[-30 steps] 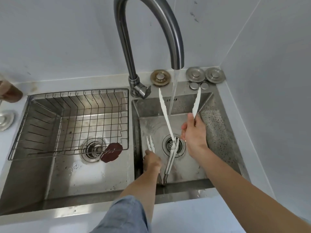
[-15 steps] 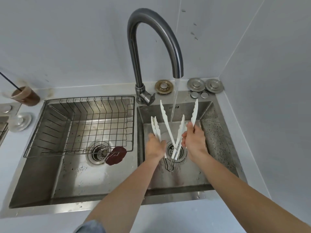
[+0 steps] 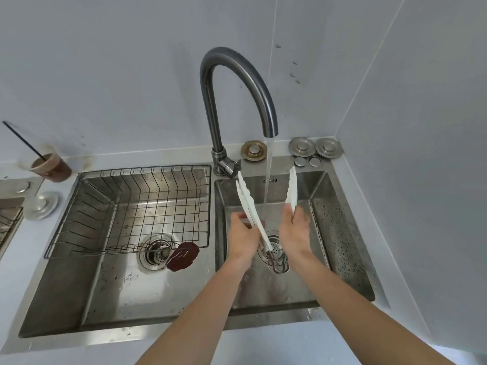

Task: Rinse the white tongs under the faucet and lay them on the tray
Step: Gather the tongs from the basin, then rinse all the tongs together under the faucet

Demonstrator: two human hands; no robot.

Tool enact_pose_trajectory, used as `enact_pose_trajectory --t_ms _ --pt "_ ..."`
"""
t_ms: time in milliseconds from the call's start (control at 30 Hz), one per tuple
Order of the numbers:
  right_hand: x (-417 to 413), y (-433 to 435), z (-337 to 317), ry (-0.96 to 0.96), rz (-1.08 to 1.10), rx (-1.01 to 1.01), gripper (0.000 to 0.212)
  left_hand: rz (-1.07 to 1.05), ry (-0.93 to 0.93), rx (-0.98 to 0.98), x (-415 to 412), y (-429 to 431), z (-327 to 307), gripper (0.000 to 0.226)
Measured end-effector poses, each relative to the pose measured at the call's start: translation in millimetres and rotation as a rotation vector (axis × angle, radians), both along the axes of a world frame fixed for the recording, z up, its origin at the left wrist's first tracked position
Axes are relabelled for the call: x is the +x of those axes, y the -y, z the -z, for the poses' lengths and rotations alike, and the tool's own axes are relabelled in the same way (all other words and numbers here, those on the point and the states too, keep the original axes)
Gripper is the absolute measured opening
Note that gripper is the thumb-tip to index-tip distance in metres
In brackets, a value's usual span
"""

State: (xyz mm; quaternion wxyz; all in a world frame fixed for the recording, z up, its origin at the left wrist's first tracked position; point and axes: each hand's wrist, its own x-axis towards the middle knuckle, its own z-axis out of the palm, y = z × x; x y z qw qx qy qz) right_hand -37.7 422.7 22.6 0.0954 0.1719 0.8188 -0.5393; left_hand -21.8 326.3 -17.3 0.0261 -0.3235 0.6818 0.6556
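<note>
Both hands have drawn apart since the earlier frame, and the white arm that stood near the water has swung over to the bunch on the left. The white tongs (image 3: 246,204) are over the right basin (image 3: 345,262), lower centre-right of the frame, splayed in a wide V. The left hand (image 3: 243,238) has its fingers curled round the bunched white arms, and the right hand (image 3: 293,233) pinches the single arm on the right between thumb and fingers. Metal hinge loops hang low, just above the basin's drain (two loops show, so it looks like two pairs held together). Water (image 3: 268,167) from the faucet (image 3: 209,101) falls through the gap of the V and seems to touch neither side. The tips of the left bunch reach up just beside the faucet lever (image 3: 232,165). Behind the basin, on the worktop (image 3: 263,346), lie a brass drain plug (image 3: 254,150) and two steel ones (image 3: 301,146), near the corner of the wall. The left basin (image 3: 66,299) holds a wire basket (image 3: 145,169) across its far half, with a dark red scrap (image 3: 183,255) beside the drain strainer (image 3: 157,252). At the far left stand a cup of brown drink (image 3: 51,167) with a straw and a round steel lid (image 3: 40,205).
</note>
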Motion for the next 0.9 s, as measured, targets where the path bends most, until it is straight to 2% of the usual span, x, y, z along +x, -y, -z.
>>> enact_pose_trajectory --t_ms 133,200,333,433,500,567,633,700,767,833,900 --pt "-2 0 6 0.019 -0.043 0.067 0.023 -0.014 0.001 0.128 -2 2 -1 0.035" --pt "-2 0 9 0.013 -0.051 0.112 0.025 0.006 -0.015 0.158 -4 3 -2 0.037" --pt "-1 0 12 -0.064 -0.014 0.122 0.041 0.002 -0.044 0.258 -7 -2 -1 0.031" --pt "-2 -5 10 -0.088 0.011 0.120 0.059 -0.076 -0.034 0.470 -10 -11 -3 0.025" --pt "-3 -11 9 -0.075 -0.008 0.138 0.075 -0.146 -0.017 0.650 -14 -17 -8 0.035" --pt "-5 -15 9 -0.055 -0.021 0.164 0.085 -0.171 0.005 0.739 -19 -21 -11 0.051" --pt "-8 -18 10 -0.020 0.009 0.184 0.085 -0.134 0.008 0.721 -24 -23 -12 0.058" --pt "-10 -20 9 0.009 0.046 0.180 0.077 -0.075 -0.015 0.609 -28 -23 -15 0.051" --pt "-10 -20 9 -0.023 0.037 0.200 0.066 -0.051 -0.068 0.448 -35 -22 -20 0.041" --pt "-8 -22 9 -0.069 0.010 0.210 0.059 -0.079 -0.103 0.314 -46 -23 -25 0.045" --pt "-8 -24 9 -0.100 -0.012 0.189 0.058 -0.114 -0.108 0.262 -55 -25 -30 0.049"
